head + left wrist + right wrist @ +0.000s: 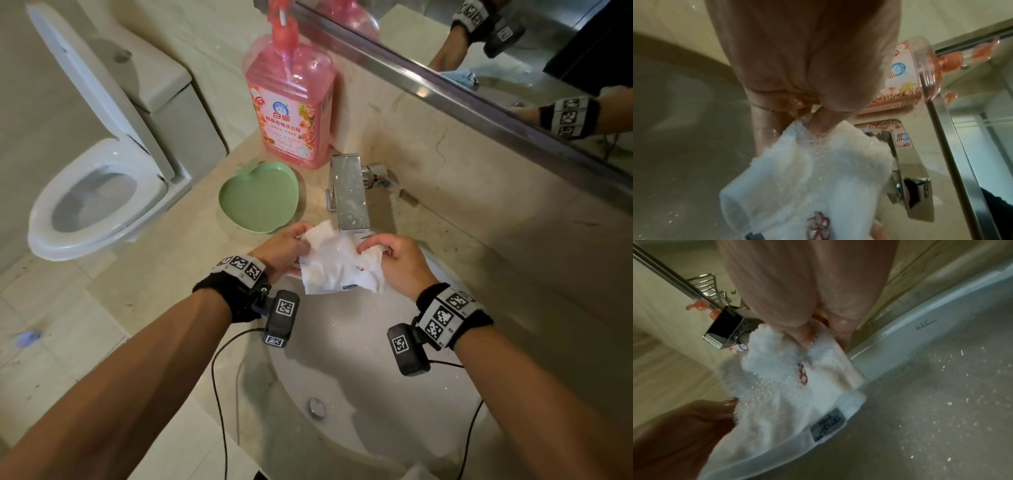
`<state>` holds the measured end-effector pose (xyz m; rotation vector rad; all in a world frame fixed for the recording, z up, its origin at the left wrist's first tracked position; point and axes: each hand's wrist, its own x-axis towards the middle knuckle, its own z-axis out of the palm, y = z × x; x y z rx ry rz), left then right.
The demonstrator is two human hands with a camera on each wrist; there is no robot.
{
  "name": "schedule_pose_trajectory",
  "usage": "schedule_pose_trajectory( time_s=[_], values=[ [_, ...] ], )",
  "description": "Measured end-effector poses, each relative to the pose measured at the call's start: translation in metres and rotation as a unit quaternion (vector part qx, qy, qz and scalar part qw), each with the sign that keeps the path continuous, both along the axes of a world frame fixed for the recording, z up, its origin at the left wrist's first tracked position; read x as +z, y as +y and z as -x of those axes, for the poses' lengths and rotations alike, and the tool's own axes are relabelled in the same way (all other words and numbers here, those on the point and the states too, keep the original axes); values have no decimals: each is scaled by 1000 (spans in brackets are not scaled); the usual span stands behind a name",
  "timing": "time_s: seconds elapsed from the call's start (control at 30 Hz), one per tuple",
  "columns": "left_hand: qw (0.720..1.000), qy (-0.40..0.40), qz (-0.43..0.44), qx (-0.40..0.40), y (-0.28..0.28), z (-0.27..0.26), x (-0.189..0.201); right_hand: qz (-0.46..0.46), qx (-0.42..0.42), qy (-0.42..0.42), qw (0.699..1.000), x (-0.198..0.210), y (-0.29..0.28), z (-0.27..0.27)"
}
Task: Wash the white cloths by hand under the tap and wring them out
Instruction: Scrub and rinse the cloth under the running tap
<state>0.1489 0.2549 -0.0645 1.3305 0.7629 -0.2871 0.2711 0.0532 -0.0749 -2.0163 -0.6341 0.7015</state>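
— Head view: cloth (337, 265) mid-frame beneath tap (349, 192), over basin (342, 359); pinched by left hand (284, 248) and right hand (399, 263).
— Right wrist only: grey label (827, 424), lower centre.

White cloth (337, 265): a small terry towel, wet and crumpled, held up by its two upper corners so that it hangs partly spread above the back edge of the basin (359, 377), just below the spout of the tap (349, 192). Droplets bead on its pile. A small red embroidered motif sits near its middle; a grey sewn label lies at its lower hem, which is a flat woven band.
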Motion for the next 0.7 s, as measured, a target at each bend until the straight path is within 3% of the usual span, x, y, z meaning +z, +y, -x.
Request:
schedule_pose_trajectory(
  time_s=[0.2,0.3,0.37,0.43,0.5,0.57,0.7],
  values=[
    [1000,-6,7,13,10,3,6,18,89,5,996,5,-7,-10],
    [994,-24,-100,-37,14,4,5,48,144,59,987,3,-4,-10],
    [978,-51,-185,-86,16,6,4,47,105,140,983,3,-1,-7],
    [971,-69,-203,-108,19,7,6,12,30,164,986,-3,3,-3],
    [969,-101,-192,-114,19,8,12,28,14,131,991,-10,8,-1],
    [965,-137,-190,-121,16,7,17,83,67,110,988,-12,16,1],
    [930,-143,-288,-180,8,3,16,154,166,-35,974,-6,25,-4]
  ],
)
